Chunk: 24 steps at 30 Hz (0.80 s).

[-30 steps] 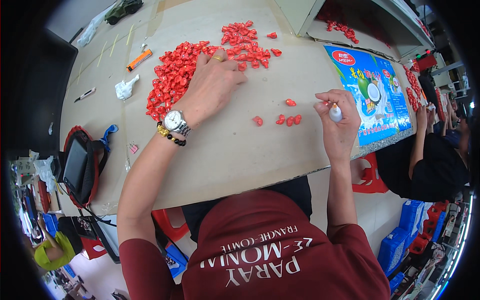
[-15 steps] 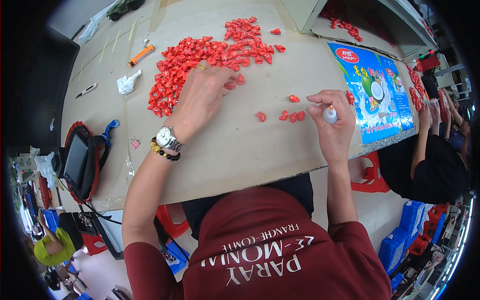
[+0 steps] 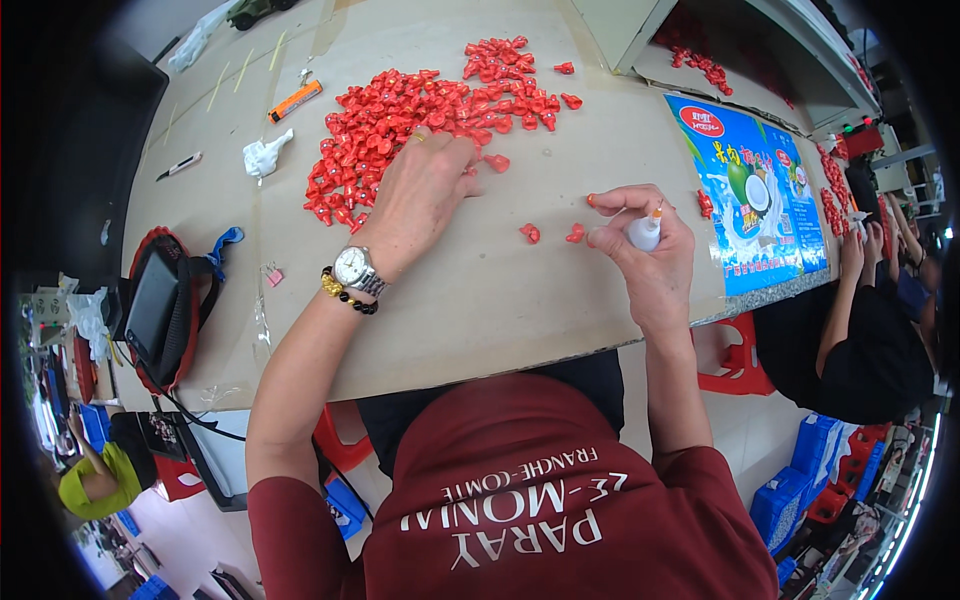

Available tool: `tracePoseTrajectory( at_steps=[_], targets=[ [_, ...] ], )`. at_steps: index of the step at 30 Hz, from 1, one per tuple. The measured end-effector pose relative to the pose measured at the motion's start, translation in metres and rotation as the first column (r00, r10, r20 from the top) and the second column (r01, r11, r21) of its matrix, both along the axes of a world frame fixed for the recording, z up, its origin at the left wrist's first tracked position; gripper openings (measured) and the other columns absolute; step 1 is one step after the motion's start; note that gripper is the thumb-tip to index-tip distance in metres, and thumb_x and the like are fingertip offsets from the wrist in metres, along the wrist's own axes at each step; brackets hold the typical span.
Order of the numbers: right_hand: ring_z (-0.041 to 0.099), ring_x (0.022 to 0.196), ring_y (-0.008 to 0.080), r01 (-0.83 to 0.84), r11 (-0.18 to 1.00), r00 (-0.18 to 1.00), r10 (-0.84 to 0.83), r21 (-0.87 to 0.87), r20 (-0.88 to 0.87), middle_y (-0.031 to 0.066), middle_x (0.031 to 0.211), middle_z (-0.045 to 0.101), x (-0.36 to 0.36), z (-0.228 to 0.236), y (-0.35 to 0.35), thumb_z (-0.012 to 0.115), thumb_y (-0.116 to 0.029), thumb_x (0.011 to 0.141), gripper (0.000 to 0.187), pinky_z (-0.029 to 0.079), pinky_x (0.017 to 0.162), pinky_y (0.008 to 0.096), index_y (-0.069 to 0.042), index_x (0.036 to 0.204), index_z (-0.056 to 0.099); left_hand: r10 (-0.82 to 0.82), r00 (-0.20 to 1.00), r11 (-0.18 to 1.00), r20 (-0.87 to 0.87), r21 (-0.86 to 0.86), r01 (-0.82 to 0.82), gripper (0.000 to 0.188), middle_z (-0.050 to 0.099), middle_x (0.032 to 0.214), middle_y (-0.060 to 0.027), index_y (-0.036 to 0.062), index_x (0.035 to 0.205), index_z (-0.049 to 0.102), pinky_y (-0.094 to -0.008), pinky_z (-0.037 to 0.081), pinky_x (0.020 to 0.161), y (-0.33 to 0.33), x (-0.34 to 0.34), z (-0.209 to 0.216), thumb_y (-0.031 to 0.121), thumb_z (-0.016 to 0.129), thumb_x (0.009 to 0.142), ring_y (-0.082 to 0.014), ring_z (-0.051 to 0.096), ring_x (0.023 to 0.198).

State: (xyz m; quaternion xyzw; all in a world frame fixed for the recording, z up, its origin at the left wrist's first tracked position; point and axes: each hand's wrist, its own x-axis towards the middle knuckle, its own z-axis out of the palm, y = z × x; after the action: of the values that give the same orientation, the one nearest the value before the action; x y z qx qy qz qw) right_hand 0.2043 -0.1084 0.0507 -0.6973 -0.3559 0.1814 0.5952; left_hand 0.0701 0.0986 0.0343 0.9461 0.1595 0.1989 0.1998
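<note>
A large pile of small red plastic pieces (image 3: 385, 125) lies on the table. My left hand (image 3: 425, 190) reaches over the pile's near right edge, its fingers bent downward. Its fingertips are partly hidden and blurred, so what they hold does not show. Just right of them sits a loose red piece (image 3: 497, 162). My right hand (image 3: 655, 260) is closed around a small white squeeze bottle (image 3: 645, 232) with an orange tip pointing up. Two more red pieces (image 3: 530, 233) rest left of this hand, one of them close to the thumb. Another touch of red shows at its index fingertip.
A blue printed sheet (image 3: 745, 190) lies to the right, below a grey shelf (image 3: 640, 30) holding more red pieces. On the left are an orange tube (image 3: 295, 101), crumpled white tissue (image 3: 266, 155), a cutter knife (image 3: 180, 166) and a black-and-red pouch (image 3: 160, 310). A co-worker (image 3: 840, 330) sits at right.
My right hand has shifted slightly left and down with the bottle, now over where several loose red pieces lay. My left hand moved slightly right and down. The whole view shifted a little.
</note>
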Motion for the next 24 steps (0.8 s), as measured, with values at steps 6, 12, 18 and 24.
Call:
tracePoseTrajectory(
  at_steps=[6,12,18,24],
  targets=[
    [0.052,0.084,0.0093,-0.109,0.994,0.981,0.105,-0.015,-0.162,0.0016,0.096,0.057,-0.009,0.005,0.009,0.063,0.008,0.068,0.038,0.043,0.078,0.0239,-0.004,0.104,0.057,0.043,0.996,0.948,-0.075,0.317,-0.017,0.017,0.06,0.085,-0.0155,-0.0001,0.093,0.054,-0.042,0.047,0.068,-0.011,-0.005,-0.005,0.009,0.063,0.081,-0.033,0.056,0.084],
    [0.05,0.082,0.0075,-0.183,0.981,0.946,0.193,0.065,-0.261,0.005,0.107,0.054,-0.019,0.005,0.014,0.059,0.007,0.072,0.043,0.043,0.072,0.0212,-0.006,0.112,0.05,0.059,0.997,0.876,-0.05,0.482,-0.027,0.021,0.057,0.097,-0.0152,0.0007,0.098,0.051,-0.0394,0.05,0.074,-0.025,-0.025,0.0,0.006,0.059,0.079,-0.0314,0.057,0.086],
    [0.053,0.078,0.0099,-0.203,0.958,0.927,0.255,0.204,-0.276,0.0126,0.116,0.052,-0.022,0.005,0.012,0.054,0.007,0.076,0.04,0.043,0.068,0.0234,-0.002,0.114,0.044,0.009,1.0,0.865,-0.012,0.502,-0.002,0.023,0.055,0.097,-0.0139,0.0001,0.096,0.051,-0.0369,0.052,0.075,-0.036,-0.034,-0.003,0.004,0.058,0.075,-0.0273,0.06,0.088],
    [0.059,0.082,0.014,-0.191,0.98,0.953,0.2,0.059,-0.228,0.0147,0.125,0.047,-0.018,0.003,0.013,0.054,0.001,0.085,0.034,0.045,0.066,0.0247,0.0,0.118,0.044,0.02,0.984,0.987,0.177,-0.162,0.009,0.017,0.057,0.094,-0.0074,0.0015,0.101,0.053,-0.0306,0.051,0.066,-0.029,-0.037,-0.007,0.005,0.057,0.084,-0.0163,0.059,0.082]
  ],
)
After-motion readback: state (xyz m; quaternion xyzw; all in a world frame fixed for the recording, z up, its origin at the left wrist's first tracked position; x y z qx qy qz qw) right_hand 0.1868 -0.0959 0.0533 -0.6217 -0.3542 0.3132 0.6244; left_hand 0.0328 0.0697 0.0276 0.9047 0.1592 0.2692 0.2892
